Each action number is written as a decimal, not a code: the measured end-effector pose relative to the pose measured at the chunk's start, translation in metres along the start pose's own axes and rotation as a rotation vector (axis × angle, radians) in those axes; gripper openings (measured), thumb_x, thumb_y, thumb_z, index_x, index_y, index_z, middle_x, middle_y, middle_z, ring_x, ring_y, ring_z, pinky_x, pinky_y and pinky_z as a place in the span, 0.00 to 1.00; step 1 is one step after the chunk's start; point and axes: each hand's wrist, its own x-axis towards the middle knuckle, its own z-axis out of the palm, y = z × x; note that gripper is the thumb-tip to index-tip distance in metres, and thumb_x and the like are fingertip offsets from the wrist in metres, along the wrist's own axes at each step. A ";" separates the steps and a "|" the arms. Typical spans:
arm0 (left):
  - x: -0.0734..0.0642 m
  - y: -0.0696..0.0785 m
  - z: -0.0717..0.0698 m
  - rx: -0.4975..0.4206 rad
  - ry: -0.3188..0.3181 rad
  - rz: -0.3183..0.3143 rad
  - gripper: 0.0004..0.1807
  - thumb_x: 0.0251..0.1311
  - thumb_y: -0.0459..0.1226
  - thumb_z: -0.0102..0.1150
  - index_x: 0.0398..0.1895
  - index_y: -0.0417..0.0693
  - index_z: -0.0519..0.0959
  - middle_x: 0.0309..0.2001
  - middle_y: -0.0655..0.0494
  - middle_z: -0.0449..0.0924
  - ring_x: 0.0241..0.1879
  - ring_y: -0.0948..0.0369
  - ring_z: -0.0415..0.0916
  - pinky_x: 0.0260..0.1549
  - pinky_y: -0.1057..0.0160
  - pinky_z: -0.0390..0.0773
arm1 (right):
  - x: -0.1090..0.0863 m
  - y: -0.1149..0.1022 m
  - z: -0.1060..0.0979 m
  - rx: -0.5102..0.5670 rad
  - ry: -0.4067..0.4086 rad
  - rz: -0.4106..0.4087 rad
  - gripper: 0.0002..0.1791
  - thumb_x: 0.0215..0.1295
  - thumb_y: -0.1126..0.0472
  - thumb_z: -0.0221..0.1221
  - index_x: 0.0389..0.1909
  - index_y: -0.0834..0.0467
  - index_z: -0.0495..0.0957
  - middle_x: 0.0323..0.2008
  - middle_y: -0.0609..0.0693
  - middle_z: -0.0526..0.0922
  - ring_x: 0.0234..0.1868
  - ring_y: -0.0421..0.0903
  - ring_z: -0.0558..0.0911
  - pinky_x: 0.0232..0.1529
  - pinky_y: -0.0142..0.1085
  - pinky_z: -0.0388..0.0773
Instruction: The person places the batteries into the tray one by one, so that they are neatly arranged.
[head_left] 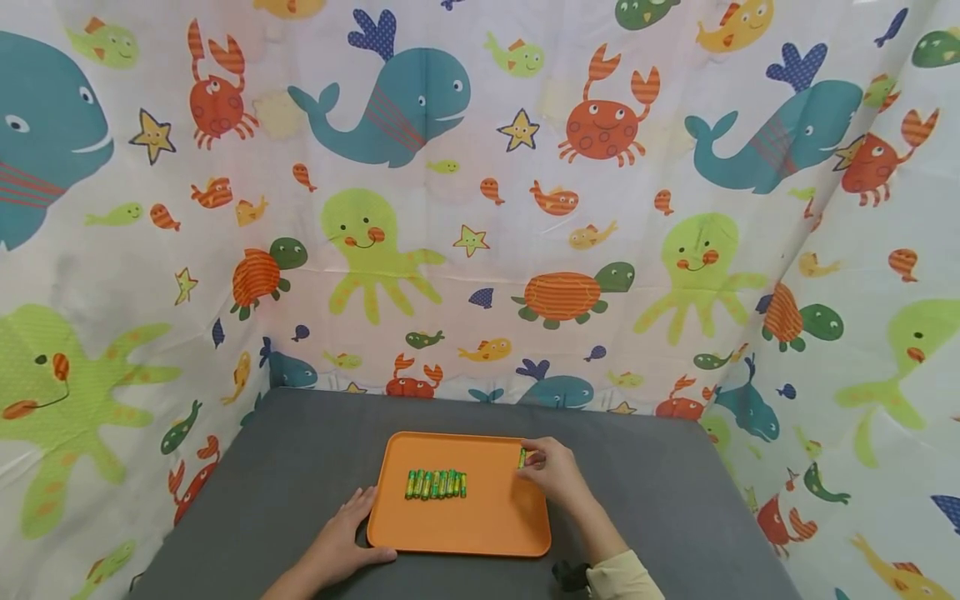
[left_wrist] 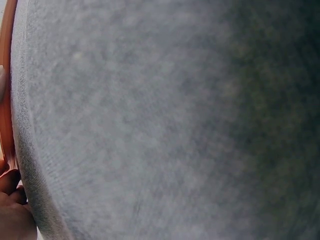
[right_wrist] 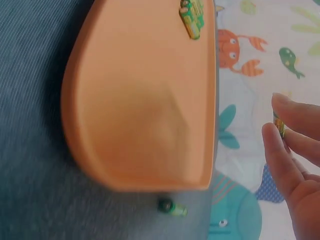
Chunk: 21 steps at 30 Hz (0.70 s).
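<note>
My right hand [head_left: 557,477] pinches a green and yellow battery [head_left: 522,457] between thumb and fingers, above the right end of the orange tray [head_left: 487,525]. In the right wrist view the fingers cover much of this battery [right_wrist: 278,125]. Several like batteries [head_left: 435,485] lie side by side in a row left of the tray's middle. Another battery [right_wrist: 172,207] lies on the grey table just past the tray's right end. At the tray's front left corner rests my left hand [head_left: 341,537], fingers along the left side and thumb at the front edge.
A grey cloth [head_left: 322,433] covers the table under the tray. Patterned curtains [head_left: 480,233] with sea animals stand at the back and both sides. Beside the right sleeve [head_left: 622,575] is a dark object [head_left: 570,575] at the wrist.
</note>
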 end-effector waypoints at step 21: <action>-0.001 0.003 0.000 -0.001 0.009 -0.022 0.66 0.40 0.65 0.76 0.80 0.45 0.57 0.78 0.41 0.55 0.78 0.37 0.48 0.67 0.28 0.55 | 0.016 -0.017 0.062 0.015 -0.179 -0.062 0.26 0.56 0.67 0.73 0.57 0.66 0.81 0.48 0.59 0.83 0.41 0.51 0.84 0.35 0.37 0.83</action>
